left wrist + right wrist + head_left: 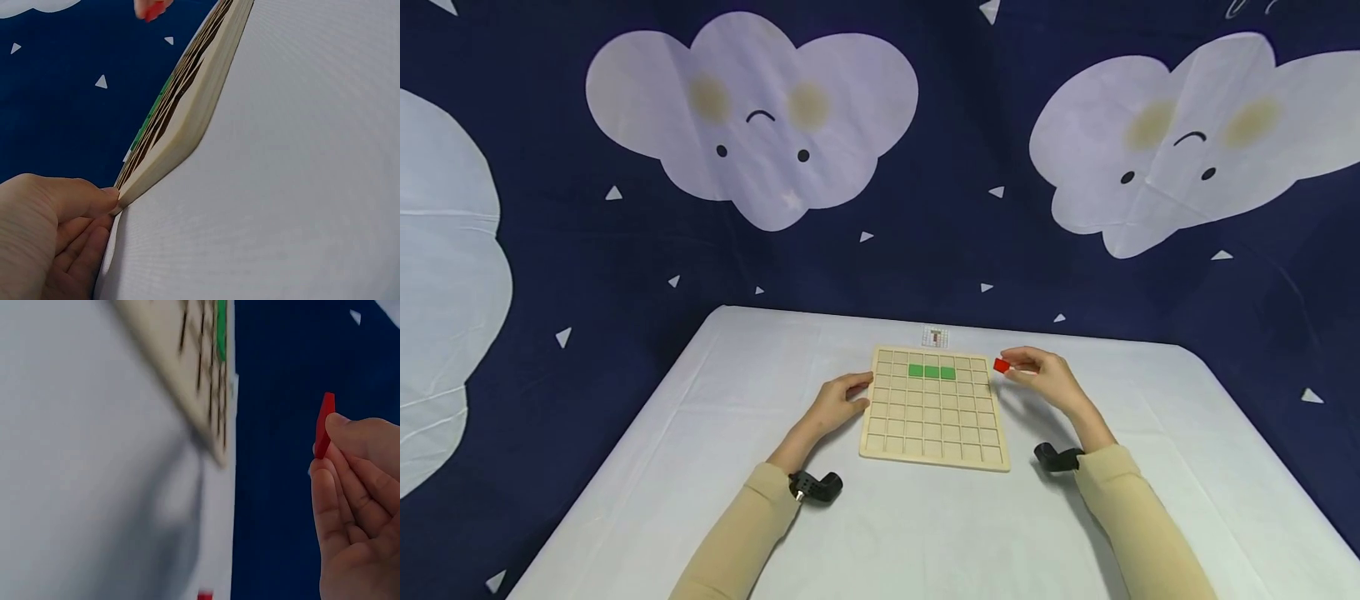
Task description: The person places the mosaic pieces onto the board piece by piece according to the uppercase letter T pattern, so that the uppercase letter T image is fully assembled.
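Observation:
A pale wooden grid board (932,429) lies on the white table, three green tiles (932,372) side by side in a row near its far edge. At the board's left edge, my left hand (838,403) holds the rim, thumb (94,199) against the wood and the fingers partly hidden below it. Just off the board's far right corner, my right hand (1047,379) pinches a flat red tile (324,425) between thumb and fingers, raised above the table. The rest of the grid cells show bare wood.
Beyond the board's far edge lies a small printed grid card (936,337) with coloured squares. A small red piece (205,595) shows at the bottom of the right wrist view. Behind the table (700,467) hangs a dark blue cloth (955,250) with clouds.

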The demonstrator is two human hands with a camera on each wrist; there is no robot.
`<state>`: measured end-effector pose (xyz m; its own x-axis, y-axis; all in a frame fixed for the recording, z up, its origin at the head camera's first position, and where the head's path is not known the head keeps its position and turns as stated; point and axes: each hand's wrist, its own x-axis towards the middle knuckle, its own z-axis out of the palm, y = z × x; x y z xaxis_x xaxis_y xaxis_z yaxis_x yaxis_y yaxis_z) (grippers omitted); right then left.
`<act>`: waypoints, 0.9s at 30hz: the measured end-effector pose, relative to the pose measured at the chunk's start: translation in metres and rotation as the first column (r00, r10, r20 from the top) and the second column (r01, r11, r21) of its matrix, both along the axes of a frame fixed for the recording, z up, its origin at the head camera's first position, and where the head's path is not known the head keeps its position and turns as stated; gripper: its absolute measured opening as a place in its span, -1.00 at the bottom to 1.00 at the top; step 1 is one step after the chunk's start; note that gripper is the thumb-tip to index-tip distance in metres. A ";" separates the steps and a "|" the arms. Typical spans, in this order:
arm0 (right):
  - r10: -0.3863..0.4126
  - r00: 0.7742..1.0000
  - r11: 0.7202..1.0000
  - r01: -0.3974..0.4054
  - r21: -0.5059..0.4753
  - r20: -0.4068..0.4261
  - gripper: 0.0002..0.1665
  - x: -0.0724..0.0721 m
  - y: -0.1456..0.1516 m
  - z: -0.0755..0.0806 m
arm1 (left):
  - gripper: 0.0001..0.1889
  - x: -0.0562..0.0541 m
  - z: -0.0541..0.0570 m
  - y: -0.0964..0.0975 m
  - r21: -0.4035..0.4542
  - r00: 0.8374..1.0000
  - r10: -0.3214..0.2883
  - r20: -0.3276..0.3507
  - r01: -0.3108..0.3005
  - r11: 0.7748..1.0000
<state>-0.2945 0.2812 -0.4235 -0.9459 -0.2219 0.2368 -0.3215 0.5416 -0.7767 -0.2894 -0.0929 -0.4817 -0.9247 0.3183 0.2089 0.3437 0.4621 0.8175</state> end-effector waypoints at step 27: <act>0.122 0.992 0.992 -0.121 -0.027 0.028 -0.60 -0.019 -0.090 -0.010 | -0.48 0.001 0.002 0.001 -0.012 1.000 0.005 0.014 -0.005 1.000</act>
<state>-0.3133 0.1911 -0.4334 -0.9191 -0.3296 0.2157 -0.3599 0.4801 -0.8000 -0.2887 -0.0921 -0.4801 -0.9290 0.3160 0.1925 0.3302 0.4732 0.8167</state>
